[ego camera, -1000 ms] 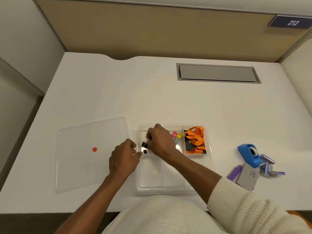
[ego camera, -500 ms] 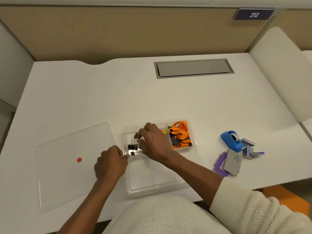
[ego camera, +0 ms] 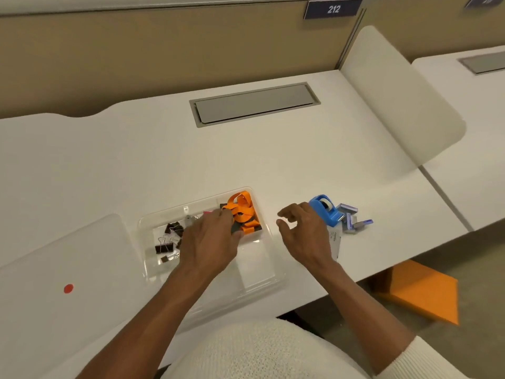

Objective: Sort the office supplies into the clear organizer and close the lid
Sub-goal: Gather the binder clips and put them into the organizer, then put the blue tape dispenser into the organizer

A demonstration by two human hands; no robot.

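– Where is the work now?

– The clear organizer [ego camera: 262,280] sits near the table's [ego camera: 136,165] front edge, lid [ego camera: 62,258] lying flat beside it, twd the left edge. Binder clips [ego camera: 169,242] and orange bands [ego camera: 241,212] are inside already. Left hand [ego camera: 210,242] rests over the middle, fingers bent; if it holds sth, I cannot tell. Right hand [ego camera: 306,233] is empty, fingers spread, close to the blue tape dispenser [ego camera: 325,209].

– Advice?

– Grip the dispenser by its body, put it in a free compartment. White table, tan partition behind, no. 212.
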